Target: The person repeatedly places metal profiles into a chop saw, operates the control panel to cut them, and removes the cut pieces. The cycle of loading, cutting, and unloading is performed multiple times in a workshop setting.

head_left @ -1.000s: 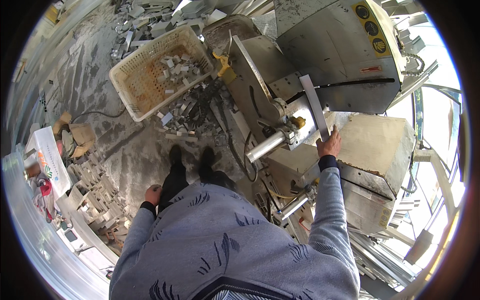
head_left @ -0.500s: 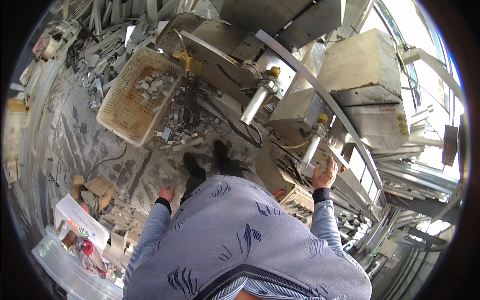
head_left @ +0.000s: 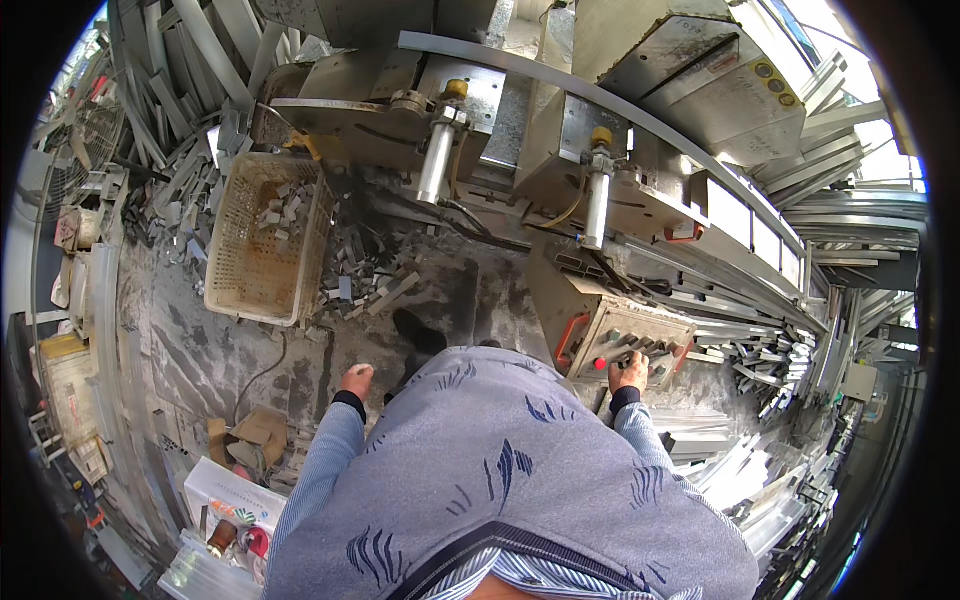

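My right hand (head_left: 628, 374) is at the control box (head_left: 592, 335), its fingers bent and pressed together on a dark control knob (head_left: 637, 357) of the panel. A red button (head_left: 600, 364) sits just left of that hand. A red handle (head_left: 571, 338) is fixed to the box's left side. My left hand (head_left: 357, 381) hangs beside my body, loosely curled, with nothing showing in it. Beyond the box stands a metal machine with two silver cylinders (head_left: 436, 165), each with a yellow top. A long metal profile (head_left: 590, 95) lies curved across the machine in the fisheye picture.
A perforated plastic crate (head_left: 217, 245) with metal offcuts stands on the floor at left, with more offcuts (head_left: 345, 290) beside it. Stacked metal profiles (head_left: 860, 215) fill the right side. A white carton (head_left: 230, 492) and a torn cardboard box (head_left: 262, 432) lie at lower left.
My body and view have turned to the right. My right hand has gone from near the machine's right cylinder to the control box panel. My left hand still hangs at my side.
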A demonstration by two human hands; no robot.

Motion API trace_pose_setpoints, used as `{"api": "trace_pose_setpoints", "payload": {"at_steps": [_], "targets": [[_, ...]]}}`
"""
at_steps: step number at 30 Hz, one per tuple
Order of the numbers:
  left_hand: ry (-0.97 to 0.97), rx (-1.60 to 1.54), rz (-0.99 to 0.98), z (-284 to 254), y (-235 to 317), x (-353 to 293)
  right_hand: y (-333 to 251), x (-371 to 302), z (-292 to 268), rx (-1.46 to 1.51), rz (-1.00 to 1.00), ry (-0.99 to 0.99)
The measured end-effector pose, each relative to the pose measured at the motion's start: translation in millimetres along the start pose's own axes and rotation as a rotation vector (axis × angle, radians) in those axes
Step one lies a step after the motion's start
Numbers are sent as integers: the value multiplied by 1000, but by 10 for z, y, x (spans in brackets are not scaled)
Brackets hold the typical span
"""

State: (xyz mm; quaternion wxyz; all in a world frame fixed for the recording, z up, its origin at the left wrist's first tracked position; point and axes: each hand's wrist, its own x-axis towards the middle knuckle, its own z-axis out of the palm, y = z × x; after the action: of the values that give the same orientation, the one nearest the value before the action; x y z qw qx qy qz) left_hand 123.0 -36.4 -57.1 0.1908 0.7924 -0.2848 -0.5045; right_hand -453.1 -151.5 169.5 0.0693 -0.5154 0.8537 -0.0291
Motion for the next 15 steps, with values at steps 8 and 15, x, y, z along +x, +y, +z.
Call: {"api": "trace_pose_setpoints", "payload": {"at_steps": [8,15], "targets": [[-80,158,89,337,589,-686,158,-148,-58,37,-231,32],[-124,-101,-163,769,831,-1169,371,-104,-110,149,-429,66]]}}
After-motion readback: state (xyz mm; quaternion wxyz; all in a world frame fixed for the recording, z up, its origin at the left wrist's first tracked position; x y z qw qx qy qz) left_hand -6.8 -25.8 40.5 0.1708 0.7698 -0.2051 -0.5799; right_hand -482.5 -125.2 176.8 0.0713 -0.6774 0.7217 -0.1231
